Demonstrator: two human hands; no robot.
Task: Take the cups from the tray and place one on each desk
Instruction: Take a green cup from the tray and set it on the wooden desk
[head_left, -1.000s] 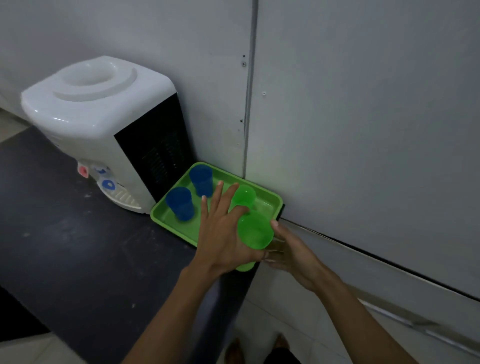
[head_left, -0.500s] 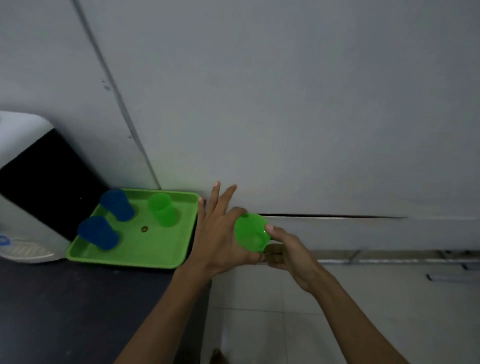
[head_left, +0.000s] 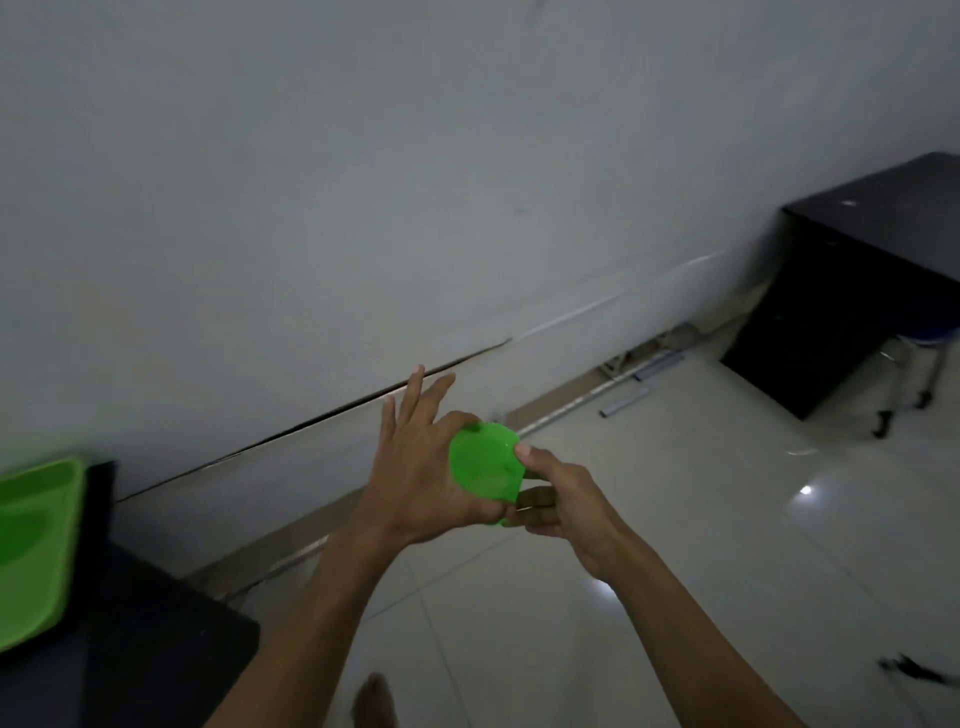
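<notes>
Both bare hands are holding a bright green plastic cup (head_left: 485, 462) in mid-air over the pale tiled floor (head_left: 675, 545), well to the right of the green plastic tray (head_left: 39, 545). The cup's round opening is facing up toward the camera. The left hand (head_left: 421, 467) is cupping the cup's left side with its thumb curling over the rim, while its other fingers (head_left: 410, 400) are spreading upward, loose and apart. The right hand (head_left: 563, 506) is pinching the cup from the right, thumb pressing on the rim and fingers curling against the wall below.

Only the tray's right part is showing at the left edge of the view, lying on a dark tabletop (head_left: 130, 649); what it is carrying cannot be told. Behind the tray a grey wall (head_left: 415, 182) is running rightward. Far to the right of the tray, a black desk (head_left: 872, 260) is standing against that wall, with a wheeled chair (head_left: 914, 374) just beside it.
</notes>
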